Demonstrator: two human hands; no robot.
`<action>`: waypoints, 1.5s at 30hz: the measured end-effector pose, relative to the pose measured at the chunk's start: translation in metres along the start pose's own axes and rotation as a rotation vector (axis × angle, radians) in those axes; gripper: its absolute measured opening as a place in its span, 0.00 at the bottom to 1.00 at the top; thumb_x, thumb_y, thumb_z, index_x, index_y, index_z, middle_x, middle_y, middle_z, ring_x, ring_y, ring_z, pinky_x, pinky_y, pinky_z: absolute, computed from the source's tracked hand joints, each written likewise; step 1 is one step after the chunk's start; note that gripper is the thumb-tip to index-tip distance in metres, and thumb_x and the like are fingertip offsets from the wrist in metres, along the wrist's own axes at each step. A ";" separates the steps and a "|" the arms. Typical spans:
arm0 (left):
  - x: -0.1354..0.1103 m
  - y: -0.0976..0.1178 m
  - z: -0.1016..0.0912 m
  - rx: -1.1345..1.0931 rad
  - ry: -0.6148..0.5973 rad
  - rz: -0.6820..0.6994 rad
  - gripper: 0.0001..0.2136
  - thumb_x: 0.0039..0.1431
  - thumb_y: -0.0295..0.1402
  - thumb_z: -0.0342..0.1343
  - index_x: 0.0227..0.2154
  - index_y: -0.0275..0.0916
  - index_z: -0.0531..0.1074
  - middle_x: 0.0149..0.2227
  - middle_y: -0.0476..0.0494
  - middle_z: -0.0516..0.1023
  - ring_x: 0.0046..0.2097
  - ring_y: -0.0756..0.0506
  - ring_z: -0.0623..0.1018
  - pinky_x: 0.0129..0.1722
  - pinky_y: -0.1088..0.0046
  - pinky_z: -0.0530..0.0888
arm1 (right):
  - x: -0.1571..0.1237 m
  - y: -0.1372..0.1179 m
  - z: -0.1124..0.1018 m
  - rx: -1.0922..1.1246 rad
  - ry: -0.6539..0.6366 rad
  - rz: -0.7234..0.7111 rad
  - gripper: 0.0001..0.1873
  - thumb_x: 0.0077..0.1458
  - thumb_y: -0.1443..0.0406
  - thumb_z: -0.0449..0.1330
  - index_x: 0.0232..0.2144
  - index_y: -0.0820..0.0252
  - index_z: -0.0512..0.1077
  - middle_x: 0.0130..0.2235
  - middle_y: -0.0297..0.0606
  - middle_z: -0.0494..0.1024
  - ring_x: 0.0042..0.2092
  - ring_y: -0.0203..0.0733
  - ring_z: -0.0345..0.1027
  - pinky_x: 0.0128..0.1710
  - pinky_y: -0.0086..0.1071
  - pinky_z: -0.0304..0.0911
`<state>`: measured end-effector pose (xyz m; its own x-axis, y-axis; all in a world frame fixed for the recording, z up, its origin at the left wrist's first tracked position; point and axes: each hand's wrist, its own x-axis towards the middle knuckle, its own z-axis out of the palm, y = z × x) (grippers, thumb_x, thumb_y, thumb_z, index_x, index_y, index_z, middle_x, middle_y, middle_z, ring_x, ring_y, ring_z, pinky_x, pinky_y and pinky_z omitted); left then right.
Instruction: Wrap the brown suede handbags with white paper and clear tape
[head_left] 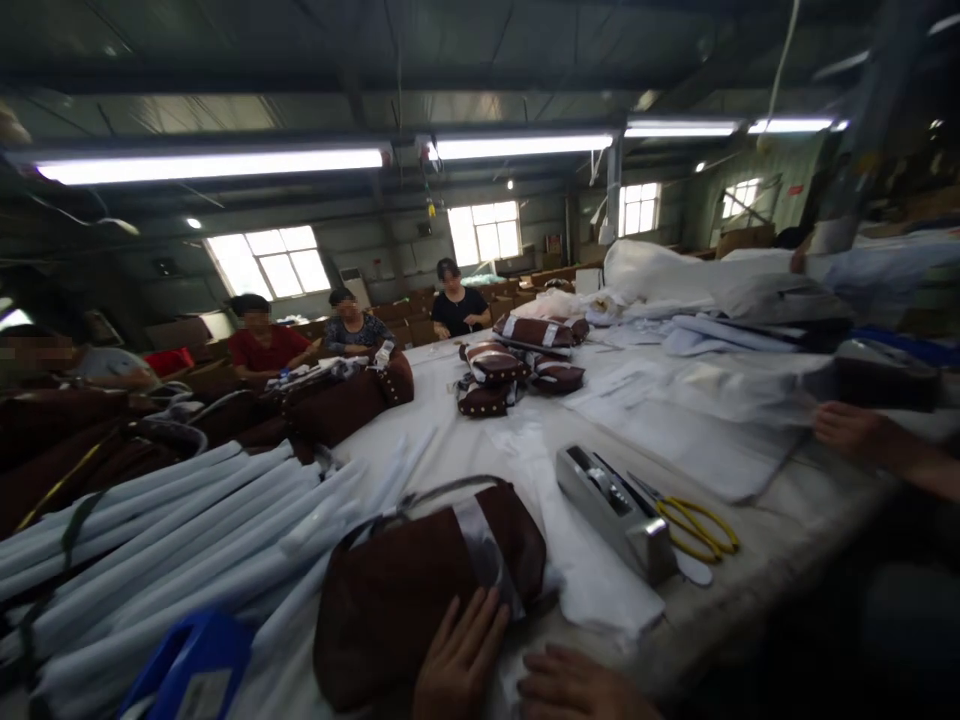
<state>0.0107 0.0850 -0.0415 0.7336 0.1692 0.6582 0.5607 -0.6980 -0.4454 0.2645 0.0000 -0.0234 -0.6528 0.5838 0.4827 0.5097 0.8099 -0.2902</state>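
A dark brown handbag [405,590] lies on the white-covered table in front of me, a grey band [480,535] wrapped around it. Its thin handle [457,487] rests along the far side. My left hand [461,655] is laid on the bag's near side, fingers stretched out by the lower end of the band. To the right of the bag, my right hand [577,685] rests low over the table, fingers extended and no object visible in them. Its wrist is cut off by the frame's lower edge.
White paper rolls [172,550] and a blue tape dispenser [199,665] occupy the left. A grey tape dispenser [615,510] and yellow-handled scissors [697,525] lie right. Beyond are wrapped brown bags [491,362]. A co-worker's hand [855,430] touches clear plastic; several people sit farther back.
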 end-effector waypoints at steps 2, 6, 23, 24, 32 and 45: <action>0.005 0.004 -0.016 -0.105 -0.071 -0.102 0.21 0.68 0.24 0.42 0.61 0.39 0.67 0.62 0.44 0.71 0.63 0.47 0.71 0.66 0.63 0.65 | -0.001 -0.007 0.007 0.082 -0.020 0.020 0.19 0.65 0.60 0.56 0.57 0.53 0.70 0.51 0.40 0.80 0.59 0.43 0.70 0.62 0.39 0.62; 0.014 0.007 -0.030 -0.263 -0.173 -0.180 0.22 0.69 0.24 0.42 0.63 0.37 0.64 0.62 0.40 0.71 0.63 0.44 0.71 0.63 0.58 0.68 | 0.004 -0.017 0.010 0.111 0.138 0.008 0.16 0.65 0.71 0.51 0.48 0.57 0.75 0.46 0.41 0.83 0.55 0.41 0.73 0.60 0.40 0.65; 0.012 0.009 -0.033 -0.336 -0.289 -0.234 0.22 0.69 0.25 0.46 0.65 0.40 0.60 0.65 0.41 0.67 0.66 0.44 0.66 0.66 0.57 0.65 | 0.006 -0.013 0.014 0.132 0.166 0.123 0.11 0.63 0.72 0.55 0.43 0.57 0.76 0.45 0.40 0.83 0.50 0.42 0.76 0.61 0.49 0.64; 0.012 0.009 -0.033 -0.335 -0.294 -0.234 0.23 0.69 0.25 0.46 0.65 0.40 0.60 0.65 0.41 0.67 0.66 0.44 0.66 0.66 0.57 0.65 | 0.006 -0.013 0.015 0.128 0.188 0.109 0.11 0.63 0.72 0.55 0.42 0.58 0.76 0.44 0.40 0.83 0.49 0.42 0.77 0.61 0.48 0.65; 0.015 0.007 -0.035 -0.270 -0.269 -0.191 0.23 0.69 0.24 0.46 0.66 0.38 0.58 0.65 0.39 0.67 0.66 0.44 0.66 0.66 0.57 0.64 | 0.002 -0.016 0.007 0.095 0.227 0.005 0.10 0.64 0.72 0.55 0.42 0.59 0.75 0.42 0.40 0.84 0.47 0.41 0.79 0.53 0.39 0.73; 0.009 0.006 -0.032 -0.197 -0.236 -0.167 0.21 0.69 0.25 0.45 0.63 0.38 0.63 0.57 0.40 0.76 0.59 0.45 0.73 0.66 0.59 0.65 | 0.016 -0.016 -0.023 0.049 0.195 -0.105 0.12 0.65 0.71 0.55 0.48 0.59 0.74 0.44 0.42 0.83 0.47 0.40 0.78 0.53 0.39 0.73</action>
<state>0.0083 0.0597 -0.0186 0.7191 0.4326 0.5438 0.6125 -0.7642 -0.2021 0.2583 -0.0050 0.0083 -0.5777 0.4782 0.6615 0.4135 0.8702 -0.2679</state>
